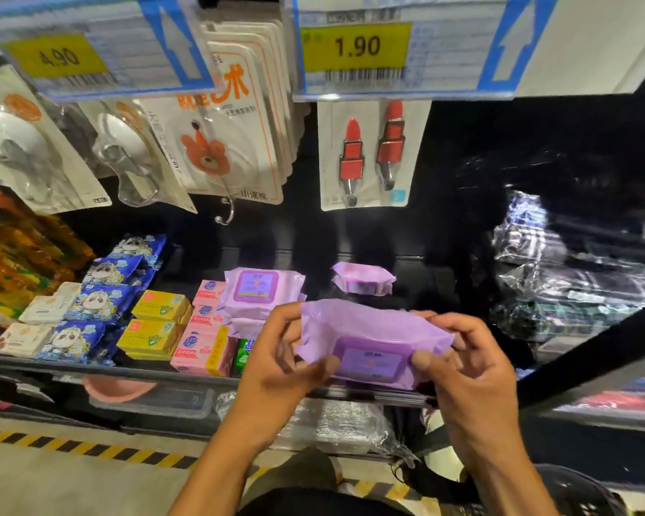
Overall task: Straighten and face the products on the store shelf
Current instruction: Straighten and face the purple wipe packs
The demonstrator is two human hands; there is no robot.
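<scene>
Head view, held item: purple wipes pack (373,344), soft crinkled film with a rigid rectangular flip lid, raised in front of the shelf edge (71,366), lid toward the camera.
Left hand (276,363): fingers and thumb pinched on the pack's left end.
Right hand (470,366): fingers and thumb pinched on its right end.
Shelf stock: stacked purple packs (263,292) at centre-left; another purple stack (364,279) further back (lids not visible).
Neighbours: glossy pink soap boxes (202,348), just beside the stack.
Risk: slick film could slip from the end-grip; a careless set-down may topple the stack or nudge the soap boxes.
</scene>
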